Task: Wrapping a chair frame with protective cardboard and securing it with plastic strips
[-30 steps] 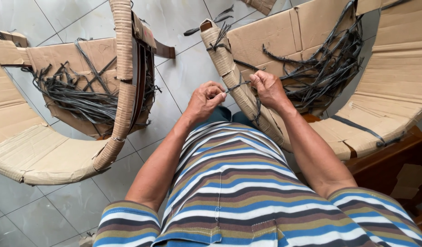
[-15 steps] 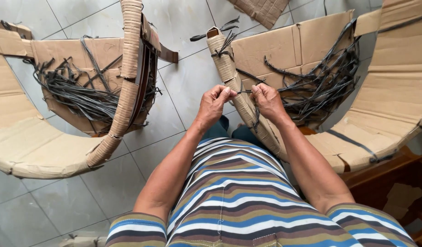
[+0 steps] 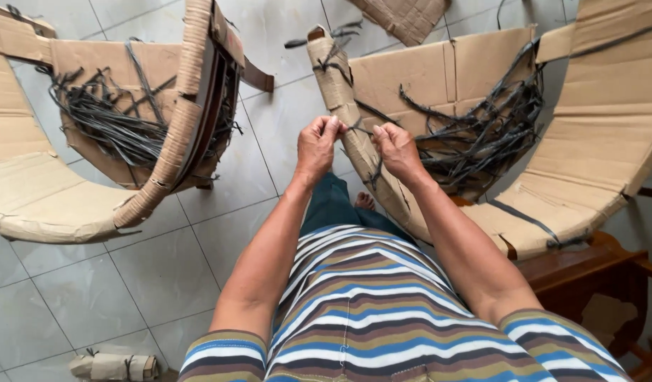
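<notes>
Soft, even daylight fills the scene, bright without harsh glare. The pale tiled floor [image 3: 149, 276] carries a faint sheen and only weak, diffuse shadows under the cardboard-wrapped frames [image 3: 177, 134]. Focus is sharp throughout; wide-angle distortion bends the edges outward.

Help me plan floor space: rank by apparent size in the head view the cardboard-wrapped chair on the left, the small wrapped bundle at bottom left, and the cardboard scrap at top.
1. Cardboard-wrapped chair, by far.
2. Cardboard scrap, cut off by the frame, so unsure.
3. Small wrapped bundle.
</notes>
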